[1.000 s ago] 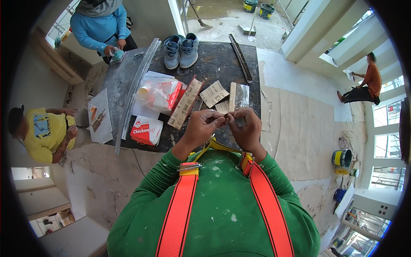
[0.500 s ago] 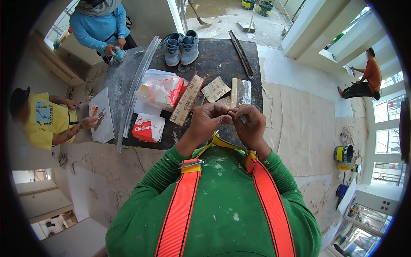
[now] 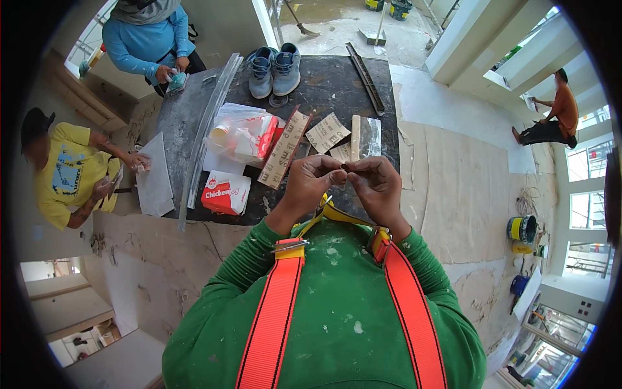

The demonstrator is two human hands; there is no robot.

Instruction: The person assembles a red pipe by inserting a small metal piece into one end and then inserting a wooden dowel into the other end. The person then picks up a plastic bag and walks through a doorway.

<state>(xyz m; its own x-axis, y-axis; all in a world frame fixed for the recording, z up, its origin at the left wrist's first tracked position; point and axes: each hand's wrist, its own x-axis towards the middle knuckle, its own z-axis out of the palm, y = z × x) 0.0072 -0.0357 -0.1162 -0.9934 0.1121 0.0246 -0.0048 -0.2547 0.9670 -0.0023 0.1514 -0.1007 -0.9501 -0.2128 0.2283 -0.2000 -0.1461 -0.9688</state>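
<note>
While left hand and right hand, fingertips together, pinch a small dark piece, light, even pressure seems best.

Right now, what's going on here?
A person in a green long-sleeved top holds the left hand and right hand together, pinching a small dark piece I can't identify. Beyond, brown printed paper sheets lie on the dark table. At left, a co-worker in a yellow T-shirt has a hand at a white board; another in a blue top holds a teal object.
</note>
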